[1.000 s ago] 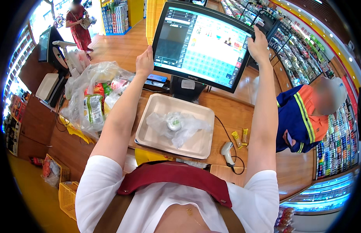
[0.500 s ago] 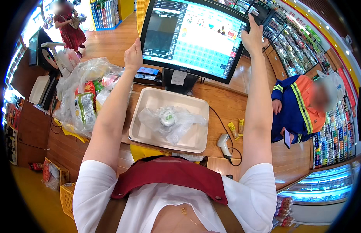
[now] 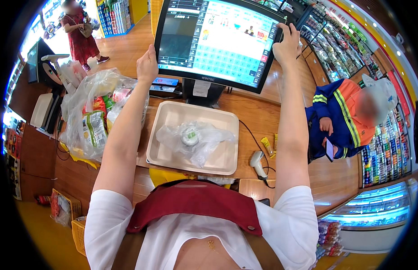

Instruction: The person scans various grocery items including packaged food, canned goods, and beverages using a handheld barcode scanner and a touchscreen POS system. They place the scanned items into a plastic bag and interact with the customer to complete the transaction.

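Note:
A large black point-of-sale touchscreen monitor (image 3: 213,42) is lit and tilted slightly, on a dark stand at the far side of the counter. My left hand (image 3: 147,65) grips its left edge, the fingers mostly hidden behind it. At the upper right edge my right hand (image 3: 287,46) holds the frame with bent fingers. Below the screen, nearer to me, lies a beige tray (image 3: 164,155). In the tray sits a crumpled clear plastic bag (image 3: 204,150) around a small round white item with a green mark (image 3: 189,137).
A full clear shopping bag (image 3: 89,119) with packaged goods stands left. A white handheld scanner (image 3: 257,164) and small yellow packets (image 3: 267,146) lie right of the tray. A person in an orange and blue jacket (image 3: 341,112) holds a phone (image 3: 329,150); another in a red dress (image 3: 80,40) stands far left.
The monitor has shifted slightly left between my hands. My right hand's outstretched finger has bent onto the edge. The person in red has stepped, and the jacketed person's arm has moved.

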Action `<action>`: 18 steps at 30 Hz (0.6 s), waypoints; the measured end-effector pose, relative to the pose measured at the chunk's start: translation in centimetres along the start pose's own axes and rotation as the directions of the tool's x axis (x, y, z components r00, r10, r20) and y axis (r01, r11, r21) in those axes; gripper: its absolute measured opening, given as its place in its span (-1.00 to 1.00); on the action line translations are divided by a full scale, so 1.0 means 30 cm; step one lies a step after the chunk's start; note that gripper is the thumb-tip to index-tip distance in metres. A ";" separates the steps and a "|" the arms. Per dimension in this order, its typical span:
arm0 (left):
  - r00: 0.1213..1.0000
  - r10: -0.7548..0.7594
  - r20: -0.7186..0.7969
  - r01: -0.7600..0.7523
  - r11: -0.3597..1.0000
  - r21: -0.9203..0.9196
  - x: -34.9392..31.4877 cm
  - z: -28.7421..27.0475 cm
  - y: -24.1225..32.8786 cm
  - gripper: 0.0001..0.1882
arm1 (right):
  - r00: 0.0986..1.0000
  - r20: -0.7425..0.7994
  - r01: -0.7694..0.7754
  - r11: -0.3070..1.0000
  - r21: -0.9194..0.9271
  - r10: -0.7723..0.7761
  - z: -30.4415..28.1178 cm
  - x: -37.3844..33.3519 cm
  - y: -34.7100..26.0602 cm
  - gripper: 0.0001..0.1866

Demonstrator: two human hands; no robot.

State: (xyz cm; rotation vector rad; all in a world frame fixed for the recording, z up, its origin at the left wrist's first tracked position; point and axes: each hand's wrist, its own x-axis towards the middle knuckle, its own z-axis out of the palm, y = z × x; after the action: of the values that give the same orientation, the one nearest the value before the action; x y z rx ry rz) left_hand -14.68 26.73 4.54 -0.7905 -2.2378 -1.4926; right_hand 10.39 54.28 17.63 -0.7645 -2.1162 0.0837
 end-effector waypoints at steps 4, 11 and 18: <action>0.998 0.058 -0.021 -0.059 0.998 -0.005 0.012 0.007 -0.031 -0.39 | 1.000 -0.008 0.018 0.998 -0.066 -0.018 0.002 -0.003 0.005 -0.37; 0.998 0.047 -0.047 -0.046 0.999 0.019 0.003 0.011 -0.026 -0.40 | 0.971 -0.062 0.234 0.970 0.067 -0.230 -0.011 -0.014 -0.081 -0.32; 0.998 0.045 -0.033 -0.045 0.999 0.003 0.000 0.000 -0.012 -0.37 | 0.869 0.069 0.494 0.865 -0.084 -0.490 0.116 -0.063 -0.311 -0.29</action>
State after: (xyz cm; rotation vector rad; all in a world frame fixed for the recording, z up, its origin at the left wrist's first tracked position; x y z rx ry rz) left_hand -14.92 26.63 4.28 -0.8037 -2.1831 -1.4714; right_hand 4.03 46.40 17.12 -0.2552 -2.3097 -0.2856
